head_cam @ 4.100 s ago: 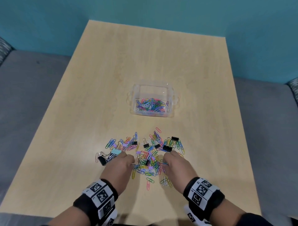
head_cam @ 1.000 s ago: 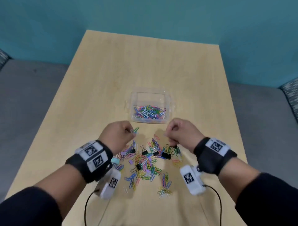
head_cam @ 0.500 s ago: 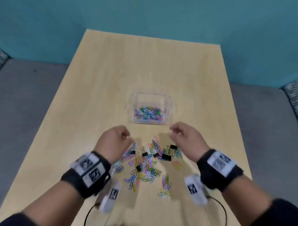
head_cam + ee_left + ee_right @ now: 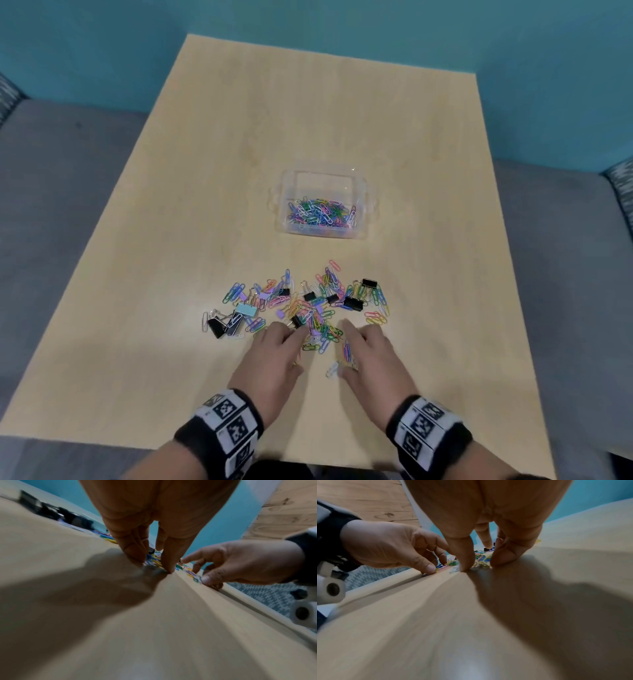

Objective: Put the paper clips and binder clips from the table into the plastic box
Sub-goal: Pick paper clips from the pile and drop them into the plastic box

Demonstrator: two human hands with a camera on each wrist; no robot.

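Observation:
A clear plastic box [image 4: 363, 192] stands mid-table and holds several coloured paper clips. Nearer to me lies a loose pile of paper clips [image 4: 308, 308] mixed with black binder clips [image 4: 352, 303] and a light blue binder clip [image 4: 246, 310]. My left hand [image 4: 287, 339] [image 4: 152, 563] is down at the pile's near edge, thumb and fingertips [image 4: 169, 568] on the table with clips between them. To its right, my right hand [image 4: 363, 346] [image 4: 477, 563] has its fingers spread, its fingertips [image 4: 465, 566] touching the wood around a few clips. Neither hand has lifted anything.
The wooden table [image 4: 308, 120] is bordered by grey upholstery [image 4: 68, 205] on both sides and a teal wall behind. More black binder clips [image 4: 217, 327] lie at the pile's left end. The table's front edge is close behind my wrists.
Both hands were raised close to the box a second ago. They have come back toward me and down onto the near edge of the pile, fingers now spread on the table.

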